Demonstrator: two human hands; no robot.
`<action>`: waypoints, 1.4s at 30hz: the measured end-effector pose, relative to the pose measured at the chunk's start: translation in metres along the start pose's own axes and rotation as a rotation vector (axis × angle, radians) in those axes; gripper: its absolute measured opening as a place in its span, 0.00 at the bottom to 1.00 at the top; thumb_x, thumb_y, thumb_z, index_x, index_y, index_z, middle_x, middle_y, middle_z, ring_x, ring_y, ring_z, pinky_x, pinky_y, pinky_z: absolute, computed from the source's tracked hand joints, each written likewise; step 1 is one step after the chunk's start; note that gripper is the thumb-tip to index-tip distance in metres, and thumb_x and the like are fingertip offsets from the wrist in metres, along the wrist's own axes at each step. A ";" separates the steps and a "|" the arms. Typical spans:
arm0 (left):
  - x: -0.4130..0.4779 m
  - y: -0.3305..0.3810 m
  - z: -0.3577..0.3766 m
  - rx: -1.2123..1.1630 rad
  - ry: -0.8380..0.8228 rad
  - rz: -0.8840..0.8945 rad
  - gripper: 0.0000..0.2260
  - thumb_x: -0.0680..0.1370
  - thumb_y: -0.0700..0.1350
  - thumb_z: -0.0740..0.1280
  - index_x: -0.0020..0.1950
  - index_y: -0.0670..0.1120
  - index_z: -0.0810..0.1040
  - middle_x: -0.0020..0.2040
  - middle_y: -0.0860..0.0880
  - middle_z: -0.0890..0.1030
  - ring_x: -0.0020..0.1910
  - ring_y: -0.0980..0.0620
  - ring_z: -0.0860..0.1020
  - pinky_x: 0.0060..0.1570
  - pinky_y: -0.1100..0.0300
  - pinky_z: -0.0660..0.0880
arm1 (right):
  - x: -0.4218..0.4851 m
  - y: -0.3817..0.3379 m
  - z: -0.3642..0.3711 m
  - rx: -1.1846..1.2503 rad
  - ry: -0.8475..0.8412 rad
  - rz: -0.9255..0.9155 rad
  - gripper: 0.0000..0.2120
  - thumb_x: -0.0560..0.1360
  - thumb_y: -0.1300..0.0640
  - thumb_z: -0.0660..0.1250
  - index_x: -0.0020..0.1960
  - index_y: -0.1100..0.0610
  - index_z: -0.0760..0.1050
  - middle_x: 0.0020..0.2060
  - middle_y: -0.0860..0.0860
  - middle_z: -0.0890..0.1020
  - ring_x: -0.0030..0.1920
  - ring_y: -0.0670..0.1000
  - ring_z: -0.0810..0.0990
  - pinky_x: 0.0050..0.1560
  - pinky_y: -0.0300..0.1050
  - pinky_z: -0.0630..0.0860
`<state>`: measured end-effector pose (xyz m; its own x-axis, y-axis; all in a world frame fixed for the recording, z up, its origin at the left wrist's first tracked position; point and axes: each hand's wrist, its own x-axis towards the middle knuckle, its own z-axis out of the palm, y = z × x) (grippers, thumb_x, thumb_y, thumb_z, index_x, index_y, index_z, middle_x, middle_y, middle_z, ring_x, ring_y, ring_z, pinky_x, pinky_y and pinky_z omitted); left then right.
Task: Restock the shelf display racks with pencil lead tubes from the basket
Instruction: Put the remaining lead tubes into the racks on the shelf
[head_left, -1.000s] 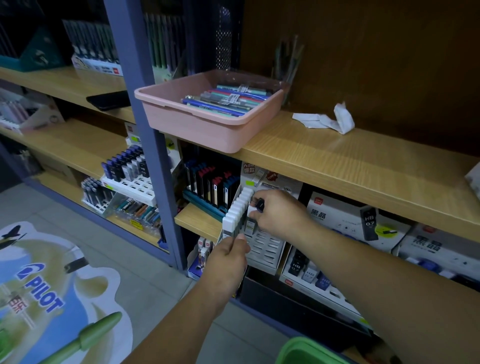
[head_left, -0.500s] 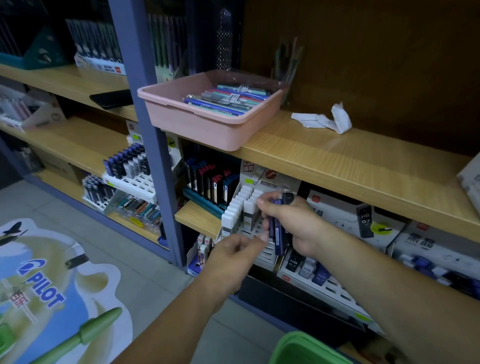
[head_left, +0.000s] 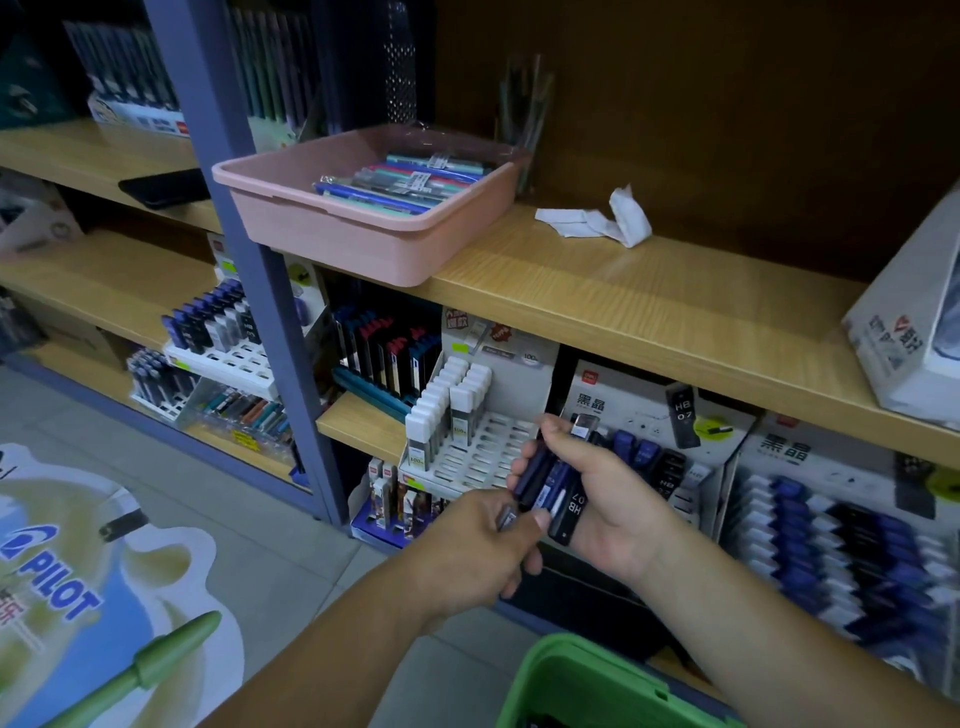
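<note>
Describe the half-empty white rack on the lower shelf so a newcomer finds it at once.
Find the pink tray on the wooden shelf, right of the blue-grey post. Below its right end, on the next shelf down, sits a white slotted rack, just left of the right hand gripping dark lead tubes. Only it holds white-capped clear tubes, in two left columns; neighbouring racks hold dark ones.

A wooden shelf (head_left: 675, 312) crosses the middle of the frame. On it sit a pink tray (head_left: 353, 244) at centre, crumpled white paper (head_left: 597, 218) to its right, and a white box (head_left: 904, 338) at the right edge. Beneath, a lower shelf (head_left: 358, 426) carries a white rack (head_left: 483, 452).
</note>
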<state>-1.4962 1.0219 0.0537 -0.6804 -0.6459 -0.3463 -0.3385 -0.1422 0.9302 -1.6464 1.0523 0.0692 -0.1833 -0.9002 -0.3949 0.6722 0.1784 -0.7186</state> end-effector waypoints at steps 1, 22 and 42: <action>0.000 0.001 0.001 0.002 0.006 -0.007 0.12 0.85 0.51 0.64 0.47 0.45 0.75 0.35 0.49 0.81 0.26 0.55 0.71 0.26 0.66 0.67 | -0.001 0.001 -0.001 -0.017 -0.001 -0.011 0.11 0.80 0.61 0.67 0.61 0.57 0.77 0.46 0.56 0.84 0.44 0.55 0.84 0.45 0.51 0.83; -0.023 0.060 0.065 0.101 -0.029 0.063 0.07 0.80 0.53 0.72 0.57 0.56 0.84 0.44 0.58 0.83 0.24 0.64 0.73 0.28 0.70 0.72 | -0.124 -0.040 -0.069 -0.479 -0.136 0.381 0.06 0.76 0.67 0.69 0.46 0.64 0.84 0.47 0.63 0.82 0.43 0.58 0.84 0.44 0.53 0.82; -0.005 0.033 0.052 -0.134 -0.011 -0.083 0.07 0.85 0.48 0.65 0.57 0.45 0.77 0.31 0.46 0.76 0.25 0.53 0.72 0.23 0.63 0.59 | -0.103 -0.015 -0.082 -0.608 -0.274 0.432 0.08 0.76 0.58 0.75 0.54 0.57 0.82 0.40 0.52 0.79 0.35 0.50 0.78 0.34 0.45 0.77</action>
<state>-1.5377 1.0600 0.0801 -0.6609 -0.6197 -0.4234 -0.3049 -0.2937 0.9059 -1.6964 1.1753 0.0733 0.2405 -0.7536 -0.6118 0.1201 0.6485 -0.7517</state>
